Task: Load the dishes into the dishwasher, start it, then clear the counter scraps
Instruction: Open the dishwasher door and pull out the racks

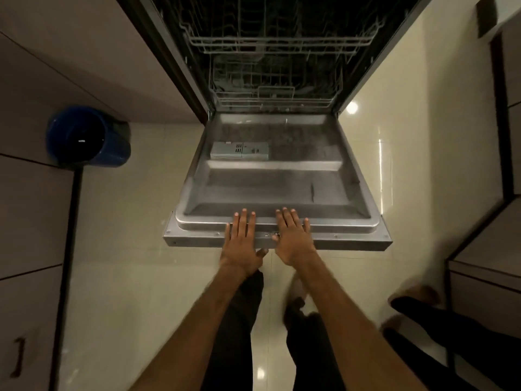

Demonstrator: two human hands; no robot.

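Note:
The dishwasher door (277,187) lies folded down flat in front of me, its steel inner face up, with a grey detergent box (239,150) at its left. Behind it the lower wire rack (275,91) and the upper wire rack (279,42) sit inside the dark tub; I see no dishes in them. My left hand (242,242) and my right hand (293,238) lie palm-down, fingers spread, on the door's near top edge, side by side near its middle. Neither hand holds anything.
A blue bin (87,136) stands on the pale tiled floor to the left, beside grey cabinet fronts (31,221). More cabinets (485,249) line the right side. Another person's legs and feet (417,314) are at the lower right. My own legs are below the door.

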